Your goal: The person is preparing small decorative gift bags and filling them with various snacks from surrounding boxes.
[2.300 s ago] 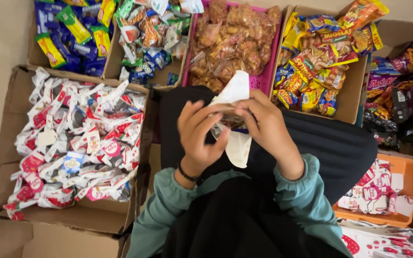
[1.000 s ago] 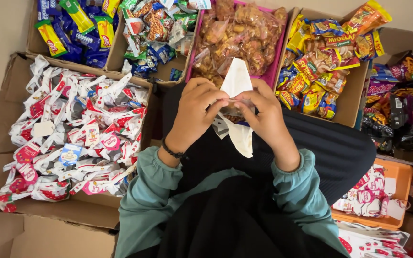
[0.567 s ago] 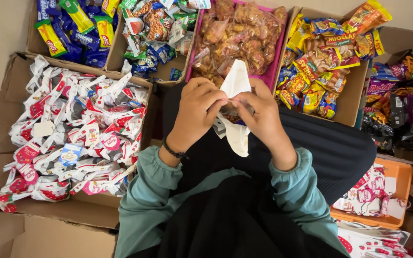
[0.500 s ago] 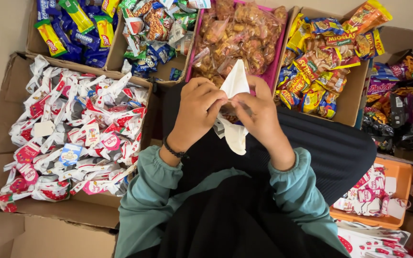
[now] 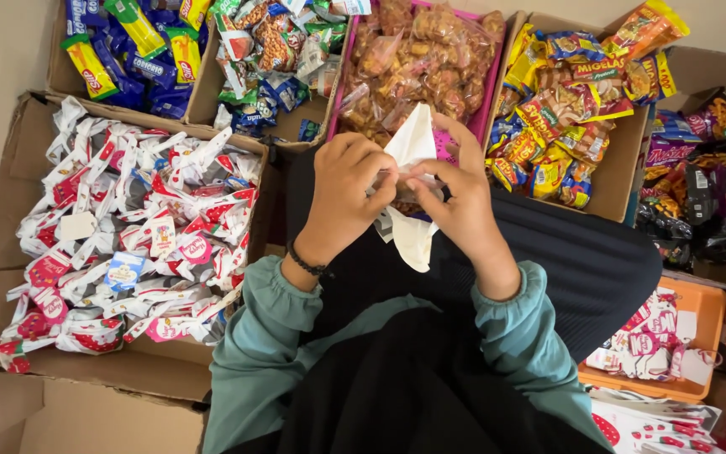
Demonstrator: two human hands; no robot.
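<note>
Filling the left of the frame, a large brown cardboard box (image 5: 10,252) holds white-and-red snack packets (image 5: 128,244). At centre, the left hand (image 5: 342,202) and right hand (image 5: 464,206) meet on a thin white plastic bag (image 5: 413,193), fingers of both pinching its middle. Its long axis runs upright, its ends poking above and below the fingers, both hands equally near. Behind sits a pink tray of clear-wrapped brown snacks (image 5: 418,63); upper right, a box of yellow and red packets (image 5: 573,101).

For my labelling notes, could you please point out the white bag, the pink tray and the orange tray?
white bag (image 5: 413,240), head view, lower hanging part.
pink tray (image 5: 482,109), head view, right rim.
orange tray (image 5: 710,332), head view, right wall.
</note>
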